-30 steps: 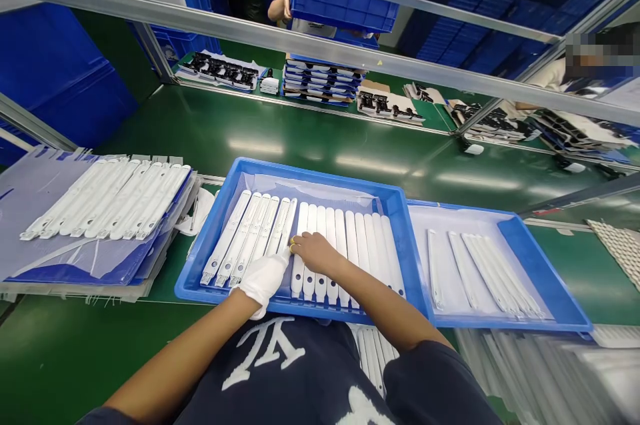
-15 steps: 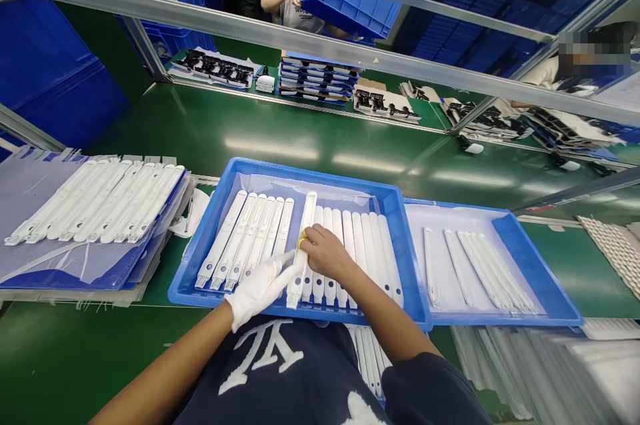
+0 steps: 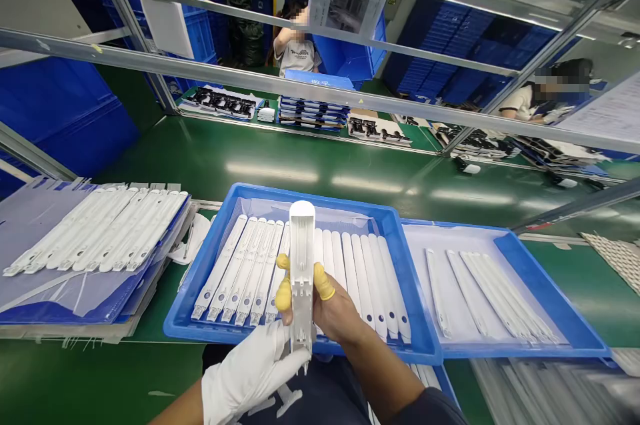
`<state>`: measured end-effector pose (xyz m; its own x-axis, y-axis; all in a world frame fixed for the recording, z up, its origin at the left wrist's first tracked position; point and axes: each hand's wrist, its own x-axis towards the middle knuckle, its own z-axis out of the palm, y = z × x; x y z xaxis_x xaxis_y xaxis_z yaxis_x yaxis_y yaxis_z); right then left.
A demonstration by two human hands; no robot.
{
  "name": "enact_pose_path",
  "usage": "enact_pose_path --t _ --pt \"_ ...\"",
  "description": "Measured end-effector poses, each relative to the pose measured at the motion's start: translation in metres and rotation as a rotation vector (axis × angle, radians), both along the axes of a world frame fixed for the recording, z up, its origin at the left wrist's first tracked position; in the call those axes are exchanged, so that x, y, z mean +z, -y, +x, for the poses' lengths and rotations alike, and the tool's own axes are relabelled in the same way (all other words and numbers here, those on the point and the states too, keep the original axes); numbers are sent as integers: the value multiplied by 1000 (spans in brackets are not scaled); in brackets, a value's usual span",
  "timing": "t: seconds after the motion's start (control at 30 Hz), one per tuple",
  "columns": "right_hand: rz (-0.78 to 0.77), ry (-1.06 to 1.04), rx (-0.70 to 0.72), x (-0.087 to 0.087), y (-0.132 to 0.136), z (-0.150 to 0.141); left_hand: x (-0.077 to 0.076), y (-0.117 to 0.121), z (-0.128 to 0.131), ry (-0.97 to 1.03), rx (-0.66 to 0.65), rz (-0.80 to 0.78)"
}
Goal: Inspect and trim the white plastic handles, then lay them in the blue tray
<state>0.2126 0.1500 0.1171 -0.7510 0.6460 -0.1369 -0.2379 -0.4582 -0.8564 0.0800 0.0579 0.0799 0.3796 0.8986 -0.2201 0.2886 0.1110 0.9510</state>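
Note:
My right hand [image 3: 327,301], bare with yellow finger cots, is shut on a long white moulded plastic strip [image 3: 302,258] and holds it upright, its ribbed inner face towards me. My white-gloved left hand [image 3: 250,371] is low in the view, its fingertips at the strip's lower end. Whether it grips the strip I cannot tell. Both hands are above the near rim of a blue plastic tray [image 3: 350,210]. It holds white strips in two groups, one to the left [image 3: 240,271] and one to the right [image 3: 367,278], lying side by side on a clear liner.
To the right, a second blue tray [image 3: 550,278] holds several strips [image 3: 490,285]. More strips lie on plastic sheets [image 3: 95,231] at left. Metal rails [image 3: 300,81] cross the view above the green bench [image 3: 300,158]. Beyond, a co-worker [image 3: 297,55] stands near blue crates.
My right hand has lifted one strip from the tray and turned it upright. My left hand has moved down towards me. The co-worker's blue crate has dropped lower, and the view has tilted.

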Motion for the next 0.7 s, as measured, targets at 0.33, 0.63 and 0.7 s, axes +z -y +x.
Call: enact_pose_path --t 0.33,0.63,0.7 --pt "-166 -116 -83 20 -2 -11 16 8 -5 100 11 -143" --pt "-304 -150 -271 48 -31 -32 37 7 -13 543 223 -310" --pt "-299 -146 -302 49 -36 -36 39 5 -14 586 264 -340"
